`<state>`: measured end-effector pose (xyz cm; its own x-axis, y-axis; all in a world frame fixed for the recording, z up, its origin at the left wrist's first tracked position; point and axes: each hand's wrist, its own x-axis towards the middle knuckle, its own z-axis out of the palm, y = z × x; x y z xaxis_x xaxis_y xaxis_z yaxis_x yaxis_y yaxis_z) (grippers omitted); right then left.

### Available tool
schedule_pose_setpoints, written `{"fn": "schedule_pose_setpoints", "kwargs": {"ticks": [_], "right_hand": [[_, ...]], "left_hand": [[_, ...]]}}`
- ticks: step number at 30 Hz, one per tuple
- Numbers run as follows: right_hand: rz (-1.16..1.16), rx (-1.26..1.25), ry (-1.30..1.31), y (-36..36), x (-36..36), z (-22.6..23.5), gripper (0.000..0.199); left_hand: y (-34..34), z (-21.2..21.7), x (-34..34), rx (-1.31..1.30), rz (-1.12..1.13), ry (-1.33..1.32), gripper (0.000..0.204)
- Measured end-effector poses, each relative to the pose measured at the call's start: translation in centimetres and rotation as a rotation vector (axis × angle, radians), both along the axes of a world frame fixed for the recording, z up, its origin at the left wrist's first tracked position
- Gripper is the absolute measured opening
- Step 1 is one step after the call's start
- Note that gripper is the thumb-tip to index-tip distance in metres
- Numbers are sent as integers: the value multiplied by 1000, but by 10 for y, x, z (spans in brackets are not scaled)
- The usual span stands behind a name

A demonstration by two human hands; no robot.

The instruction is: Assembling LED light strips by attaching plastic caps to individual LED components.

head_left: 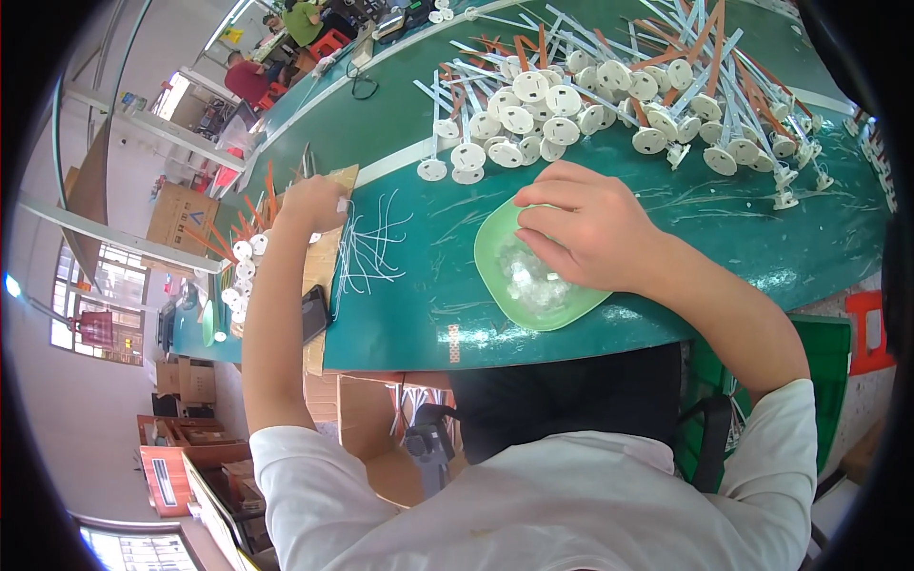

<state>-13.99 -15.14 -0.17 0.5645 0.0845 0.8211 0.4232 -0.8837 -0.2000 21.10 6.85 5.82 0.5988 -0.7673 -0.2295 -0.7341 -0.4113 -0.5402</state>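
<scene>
My right hand is over a light green bowl holding small clear pieces. Its fingers are curled together at the bowl's far side; whatever they grip is hidden. My left hand is closed above a cardboard sheet at the left, with a small white bit showing at its fingertips that is too small to name. Several thin white wires lie spread on the green table just right of that hand.
Many white round discs with grey and orange strips are heaped along the far side. More discs lie left of my left forearm. A dark phone rests on the cardboard's near end. Other people sit at the far left.
</scene>
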Motion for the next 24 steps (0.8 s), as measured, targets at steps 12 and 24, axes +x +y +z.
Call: {"fn": "schedule_pose_setpoints", "kwargs": {"ticks": [12, 24], "right_hand": [[-23, -17, 7, 1, 0, 0, 13], [-53, -9, -4, -1, 4, -3, 15]], "left_hand": [[-20, 11, -42, 88, 60, -97, 30], [-68, -68, -85, -981, -450, 476, 43]]}}
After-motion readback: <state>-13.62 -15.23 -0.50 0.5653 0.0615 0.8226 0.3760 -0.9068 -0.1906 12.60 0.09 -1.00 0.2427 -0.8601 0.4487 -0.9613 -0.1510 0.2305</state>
